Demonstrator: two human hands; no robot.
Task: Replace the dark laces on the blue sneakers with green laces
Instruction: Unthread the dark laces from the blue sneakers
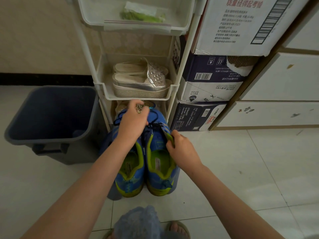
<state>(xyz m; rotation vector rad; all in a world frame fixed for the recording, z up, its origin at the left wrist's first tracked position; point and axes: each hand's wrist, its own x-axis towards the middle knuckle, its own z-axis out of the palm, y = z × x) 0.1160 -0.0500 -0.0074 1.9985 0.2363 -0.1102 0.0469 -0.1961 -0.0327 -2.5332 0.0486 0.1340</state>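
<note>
The blue sneakers (156, 163) sit on the floor by the white rack (183, 54). The left hand (133, 119) curls round the dark laces (152, 125). The right hand (183, 150) pinches one sneaker's edge. I think this is the unlacing step. Next, pull the laces out hole by hole, then get the green laces (143, 16) from the top tray.

My left hand (133, 118) covers the toe of the left sneaker (129, 180). Its curled fingertips point away from me, so I cannot tell what they hold. The dark lace (118, 119) runs under my palm and out of sight. The fingertips of my right hand (181, 149) are tucked behind the side of the right sneaker (160, 166). A beige thing (120, 106) beyond is mostly hidden. The top tray (134, 30) is cut off by the upper edge, and its bag (143, 16) is blurred.
</note>
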